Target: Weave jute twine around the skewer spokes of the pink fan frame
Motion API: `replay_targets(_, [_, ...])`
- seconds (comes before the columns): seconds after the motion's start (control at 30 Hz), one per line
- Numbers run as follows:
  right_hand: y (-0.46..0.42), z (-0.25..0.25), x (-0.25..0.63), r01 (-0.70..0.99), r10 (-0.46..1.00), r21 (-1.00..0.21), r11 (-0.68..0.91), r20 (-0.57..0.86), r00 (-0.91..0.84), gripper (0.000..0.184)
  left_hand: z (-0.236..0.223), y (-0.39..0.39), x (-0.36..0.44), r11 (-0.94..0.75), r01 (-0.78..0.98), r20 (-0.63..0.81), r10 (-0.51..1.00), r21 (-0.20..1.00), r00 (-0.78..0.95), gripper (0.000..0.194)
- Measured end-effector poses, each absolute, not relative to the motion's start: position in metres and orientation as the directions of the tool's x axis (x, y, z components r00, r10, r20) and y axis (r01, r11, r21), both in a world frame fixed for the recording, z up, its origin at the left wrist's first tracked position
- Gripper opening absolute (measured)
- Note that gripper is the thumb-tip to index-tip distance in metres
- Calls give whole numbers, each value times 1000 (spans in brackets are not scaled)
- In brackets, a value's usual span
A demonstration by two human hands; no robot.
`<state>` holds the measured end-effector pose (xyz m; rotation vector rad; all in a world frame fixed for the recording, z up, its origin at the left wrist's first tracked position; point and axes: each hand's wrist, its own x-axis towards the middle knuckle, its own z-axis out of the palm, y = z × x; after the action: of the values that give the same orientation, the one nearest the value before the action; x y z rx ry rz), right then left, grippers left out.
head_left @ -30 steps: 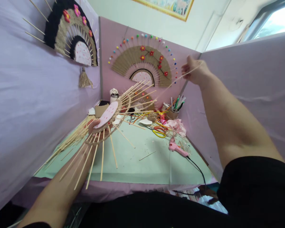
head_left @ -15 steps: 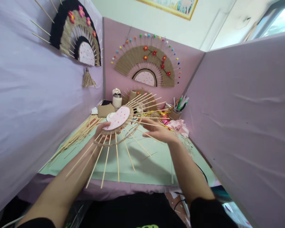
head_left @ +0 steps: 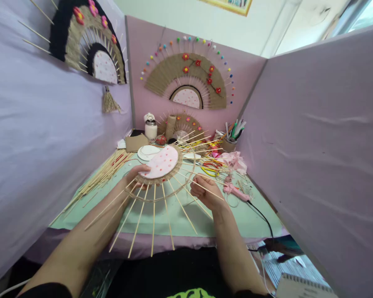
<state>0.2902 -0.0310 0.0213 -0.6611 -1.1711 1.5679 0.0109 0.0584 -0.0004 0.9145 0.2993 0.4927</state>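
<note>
My left hand [head_left: 136, 173] grips the unfinished fan [head_left: 161, 164] by its pink dotted half-round centre, thumb on top. Bamboo sticks [head_left: 153, 215] radiate from that centre toward me and to the right, with a ring of jute twine woven round it. My right hand [head_left: 205, 191] is under the right-hand sticks, fingers curled and pinched on the twine [head_left: 186, 182] near the ring's edge. The fan is held above the green mat [head_left: 180, 215].
A pile of loose sticks [head_left: 102, 176] lies on the mat's left. A pink glue gun [head_left: 234, 191] with black cord, scissors [head_left: 209, 169], a pen cup [head_left: 230, 142], a twine spool [head_left: 170, 124] and a white jar [head_left: 150, 128] crowd the back. Finished fans [head_left: 186, 78] hang on the pink partitions.
My right hand came down from high at the right, where it pulled the twine taut, to the fan's right edge. The fan has tilted flatter and moved closer to me.
</note>
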Motion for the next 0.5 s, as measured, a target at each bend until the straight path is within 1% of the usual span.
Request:
replay_targets(0.07, [-31,22,292,-487,936,-872,-43,136,-326,27,0,58,12,494,-284,-28,533,822,846,44])
replay_targets(0.17, [-32,23,295,-555,945,-829,-72,122,-304,22,1,58,12,478,-306,-10,552,823,834,45])
replay_targets(0.27, [-33,24,303,-583,952,-810,-62,127,-277,20,1,60,9,478,-320,5,550,818,835,42])
replay_targets(0.37, [-35,25,313,-606,956,-794,-45,142,-257,19,0,64,4,480,-346,23,558,806,829,43])
replay_targets(0.5, [-40,30,328,-614,971,-789,25,165,-173,19,1,68,-1,463,-378,41,588,802,808,45])
